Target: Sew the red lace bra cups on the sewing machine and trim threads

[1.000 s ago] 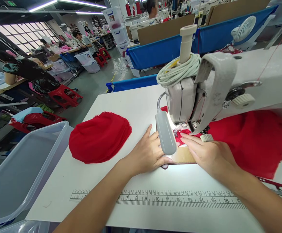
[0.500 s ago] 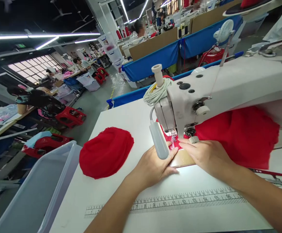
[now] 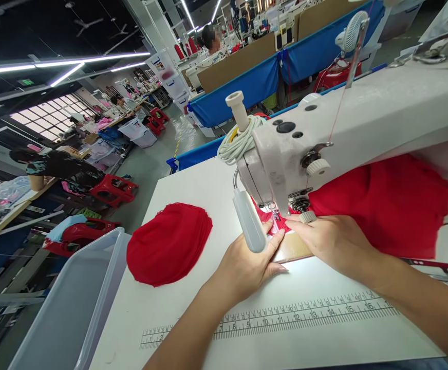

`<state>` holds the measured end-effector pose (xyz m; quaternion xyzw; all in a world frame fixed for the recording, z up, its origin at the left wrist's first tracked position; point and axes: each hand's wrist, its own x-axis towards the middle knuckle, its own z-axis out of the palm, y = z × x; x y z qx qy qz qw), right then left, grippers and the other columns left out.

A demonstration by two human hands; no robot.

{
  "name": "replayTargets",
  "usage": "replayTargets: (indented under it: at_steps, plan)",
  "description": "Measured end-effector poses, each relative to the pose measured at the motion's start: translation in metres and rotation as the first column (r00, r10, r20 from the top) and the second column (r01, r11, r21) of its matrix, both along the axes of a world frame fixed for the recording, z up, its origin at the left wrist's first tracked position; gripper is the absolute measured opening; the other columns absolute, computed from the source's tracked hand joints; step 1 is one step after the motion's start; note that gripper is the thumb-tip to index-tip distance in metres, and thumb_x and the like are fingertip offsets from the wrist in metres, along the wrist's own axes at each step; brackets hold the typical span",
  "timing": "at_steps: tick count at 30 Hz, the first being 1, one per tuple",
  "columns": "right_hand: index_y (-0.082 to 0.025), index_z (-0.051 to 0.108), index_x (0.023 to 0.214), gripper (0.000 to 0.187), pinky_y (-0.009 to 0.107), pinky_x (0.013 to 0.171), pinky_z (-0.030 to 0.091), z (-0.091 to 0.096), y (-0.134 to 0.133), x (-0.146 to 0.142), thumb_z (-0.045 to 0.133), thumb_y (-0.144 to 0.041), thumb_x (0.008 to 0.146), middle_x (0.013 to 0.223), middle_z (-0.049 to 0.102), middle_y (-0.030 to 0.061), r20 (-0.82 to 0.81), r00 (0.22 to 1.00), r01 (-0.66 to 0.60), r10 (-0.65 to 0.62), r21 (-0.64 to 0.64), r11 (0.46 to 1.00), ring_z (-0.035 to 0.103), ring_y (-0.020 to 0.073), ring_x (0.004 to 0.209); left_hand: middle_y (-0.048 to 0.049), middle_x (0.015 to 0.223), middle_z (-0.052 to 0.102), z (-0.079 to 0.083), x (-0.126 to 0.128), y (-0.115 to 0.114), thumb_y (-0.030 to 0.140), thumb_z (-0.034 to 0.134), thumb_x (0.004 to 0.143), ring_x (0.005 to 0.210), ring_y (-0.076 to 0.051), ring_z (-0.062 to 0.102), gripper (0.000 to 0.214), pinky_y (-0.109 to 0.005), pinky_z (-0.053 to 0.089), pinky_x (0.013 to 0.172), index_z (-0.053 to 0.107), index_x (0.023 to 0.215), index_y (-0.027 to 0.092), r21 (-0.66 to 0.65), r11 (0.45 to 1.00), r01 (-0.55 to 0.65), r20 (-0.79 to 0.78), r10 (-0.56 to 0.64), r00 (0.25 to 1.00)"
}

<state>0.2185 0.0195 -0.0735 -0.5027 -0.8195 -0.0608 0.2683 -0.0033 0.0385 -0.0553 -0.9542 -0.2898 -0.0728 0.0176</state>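
Observation:
A white sewing machine [image 3: 347, 118] stands over the table, its presser foot [image 3: 276, 216] down on a small piece of red fabric [image 3: 281, 224]. My left hand [image 3: 243, 267] lies flat just left of the foot, fingertips on this piece and thumb spread apart. From the other side my right hand [image 3: 335, 241] reaches in, its fingers stretched out and touching the fabric's edge; a machine knob partly hides them. Behind my right hand a larger red cloth [image 3: 386, 205] lies under the machine arm. A grey lamp [image 3: 250, 221] hangs in front of my left fingers.
A stack of red fabric pieces [image 3: 168, 244] rests left on the white table [image 3: 131, 308]. Along the front edge runs a printed ruler [image 3: 266, 322]. A grey plastic bin [image 3: 70, 303] stands beside the table. A co-worker [image 3: 62, 167] sits at the far left.
The view has shifted slightly, moving the machine left in the picture. Both hands stay at the presser foot on the red fabric, with little visible movement.

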Motion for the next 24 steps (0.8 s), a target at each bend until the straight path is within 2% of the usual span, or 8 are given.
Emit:
replayTargets:
  at_steps: [4, 8, 13, 18, 24]
  plan:
    - [-0.017, 0.073, 0.09, 0.034, 0.027, 0.042, 0.026, -0.001, 0.0003, 0.0013, 0.047, -0.003, 0.074, 0.056, 0.066, 0.001, 0.013, 1.0, 0.005, -0.005, -0.03, 1.0, 0.054, 0.0145, 0.046, -0.0203, 0.139, 0.053, -0.002, -0.0004, 0.0015, 0.058, 0.034, 0.095, 0.128, -0.032, 0.052, 0.062, -0.049, 0.053, 0.097, 0.046, 0.138, 0.016, 0.013, 1.0, 0.023, 0.022, -0.023, 0.999]
    - [-0.017, 0.073, 0.091, 0.031, 0.026, 0.042, 0.027, -0.0017, -0.0002, 0.0027, 0.049, -0.006, 0.075, 0.057, 0.066, 0.0019, 0.027, 1.0, 0.003, -0.001, -0.073, 0.997, 0.056, 0.015, 0.048, -0.019, 0.139, 0.053, -0.0015, 0.0005, 0.0006, 0.059, 0.034, 0.095, 0.127, -0.032, 0.053, 0.062, -0.047, 0.055, 0.094, 0.047, 0.138, 0.016, 0.0, 1.0, 0.004, 0.015, -0.004, 1.0]
    - [-0.015, 0.073, 0.097, 0.039, 0.026, 0.04, 0.025, -0.0024, -0.0004, 0.0024, 0.047, -0.003, 0.071, 0.052, 0.064, 0.0005, 0.021, 1.0, 0.021, -0.021, -0.038, 0.999, 0.052, 0.0139, 0.044, -0.0192, 0.141, 0.051, -0.0009, 0.0013, -0.0005, 0.061, 0.032, 0.094, 0.128, -0.033, 0.052, 0.063, -0.047, 0.058, 0.088, 0.046, 0.139, 0.018, -0.026, 0.999, -0.023, 0.003, 0.023, 1.0]
    - [-0.015, 0.073, 0.095, 0.038, 0.026, 0.039, 0.026, -0.0016, -0.0002, 0.0005, 0.044, -0.002, 0.075, 0.057, 0.068, 0.0005, -0.007, 1.0, 0.023, -0.023, 0.009, 1.0, 0.055, 0.0132, 0.046, -0.0191, 0.145, 0.047, -0.0003, 0.0024, -0.0007, 0.06, 0.034, 0.094, 0.127, -0.033, 0.053, 0.063, -0.046, 0.058, 0.087, 0.044, 0.141, 0.018, -0.023, 1.0, -0.019, -0.004, 0.019, 1.0]
    - [-0.016, 0.073, 0.096, 0.036, 0.027, 0.041, 0.031, 0.0, -0.0027, 0.0004, 0.044, -0.002, 0.079, 0.082, 0.077, 0.0033, 0.004, 1.0, 0.028, -0.028, -0.006, 1.0, 0.062, 0.0142, 0.054, -0.0187, 0.143, 0.049, -0.001, 0.0026, -0.0016, 0.061, 0.033, 0.094, 0.126, -0.034, 0.053, 0.064, -0.046, 0.059, 0.083, 0.044, 0.14, 0.018, -0.011, 1.0, -0.027, -0.028, 0.027, 0.999]
